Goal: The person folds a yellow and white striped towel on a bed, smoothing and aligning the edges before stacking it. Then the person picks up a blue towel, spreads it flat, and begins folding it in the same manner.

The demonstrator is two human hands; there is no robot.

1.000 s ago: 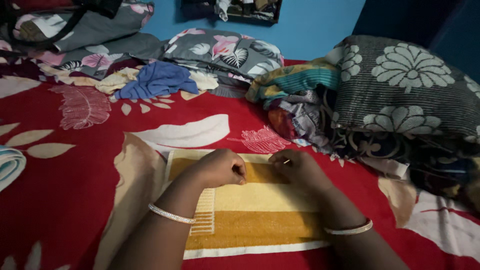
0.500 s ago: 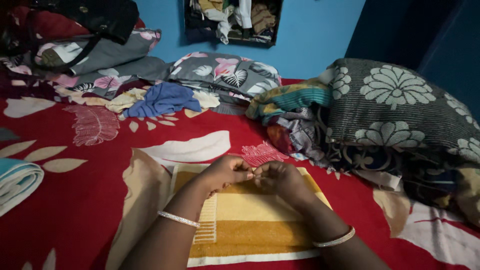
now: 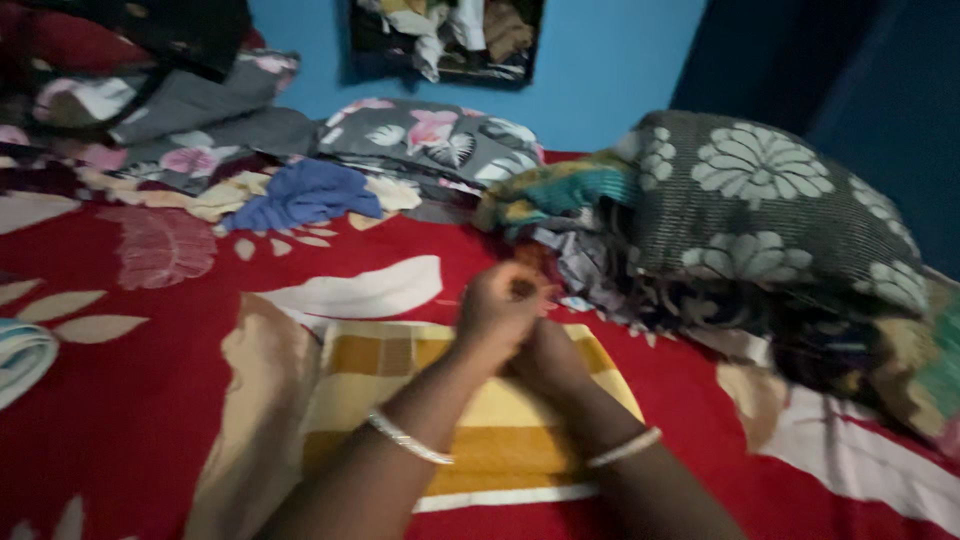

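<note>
Lying flat at the lower centre of the frame, a yellow towel (image 3: 480,420) with orange and white bands is spread on the bed (image 3: 130,400), apparently so that it can be worked on from above. Both hands are held together over its far edge. The left hand (image 3: 497,305) is raised slightly, its fingers curled inward as if something small were pinched, though motion blur hides what, if anything, is gripped. The right hand (image 3: 548,358) is tucked just below and behind it, touching it; whether it is closed on the towel edge cannot be told. A thin bangle (image 3: 408,438) is worn on the left wrist and another (image 3: 625,447) on the right.

A red bedsheet with pale leaf shapes covers the bed beneath the towel. Near the hands, at the right of the frame, a heap of floral dark cloth (image 3: 760,210) is piled. Farther off, at the upper left, a blue garment (image 3: 300,195) and grey flowered fabric (image 3: 430,140) are strewn. A folded pale cloth (image 3: 22,360) is seen at the left edge.
</note>
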